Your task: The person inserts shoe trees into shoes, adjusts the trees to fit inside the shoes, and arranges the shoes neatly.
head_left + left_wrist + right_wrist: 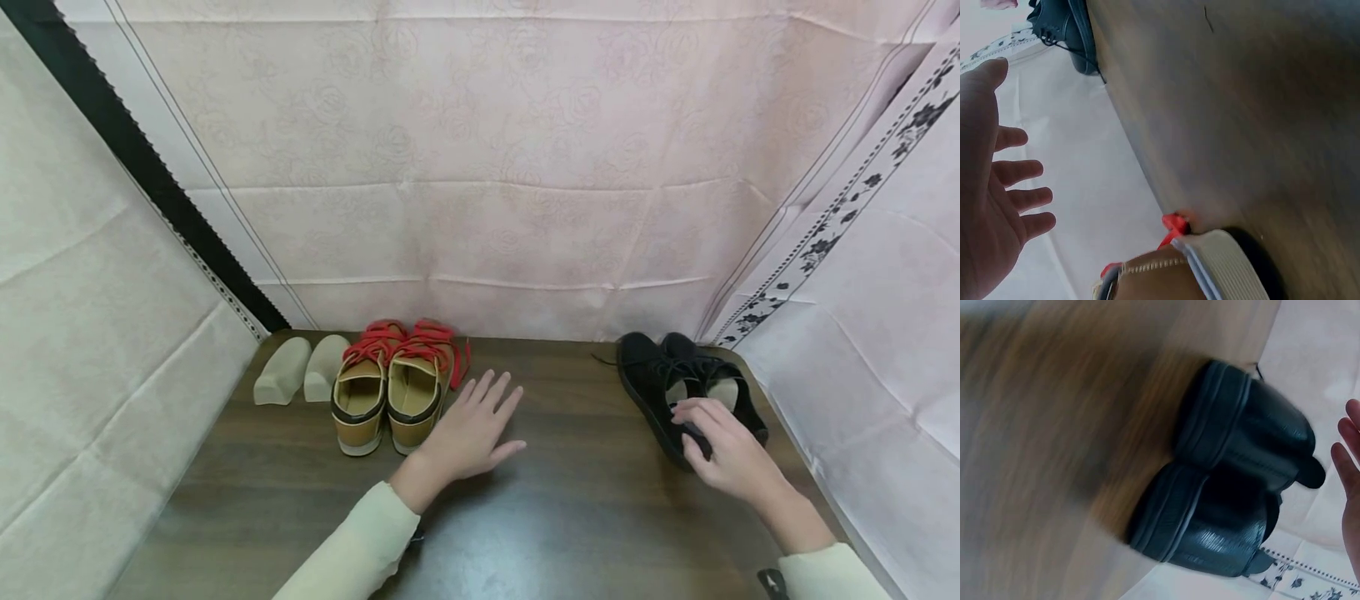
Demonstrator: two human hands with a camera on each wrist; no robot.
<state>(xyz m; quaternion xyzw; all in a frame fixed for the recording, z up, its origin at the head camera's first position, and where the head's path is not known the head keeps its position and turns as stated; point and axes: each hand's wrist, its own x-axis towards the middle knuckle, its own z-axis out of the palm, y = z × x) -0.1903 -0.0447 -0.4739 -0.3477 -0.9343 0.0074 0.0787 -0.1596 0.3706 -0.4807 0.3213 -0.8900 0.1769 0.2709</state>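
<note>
My left hand (pixel 468 429) hovers with spread fingers just right of a pair of tan shoes (pixel 415 429) with red laces (pixel 431 337). In the left wrist view a tan shoe's heel (pixel 1160 281) shows below the hand (pixel 991 187), whose palm is bare. My right hand (pixel 723 446), fingers loosely bent, is over the heel end of a pair of black lace-up shoes (pixel 641 379). Pale inserts show inside the black shoes. In the right wrist view the fingers (pixel 1349 469) are apart from the black shoes (pixel 1210 531) and hold nothing.
Two pale, rounded shoe inserts (pixel 283 371) stand left of the tan shoes. Everything sits on a dark wood-grain surface (pixel 555 500). Patterned pale sheets (pixel 510 233) rise behind and at both sides, with a black strip at the left corner.
</note>
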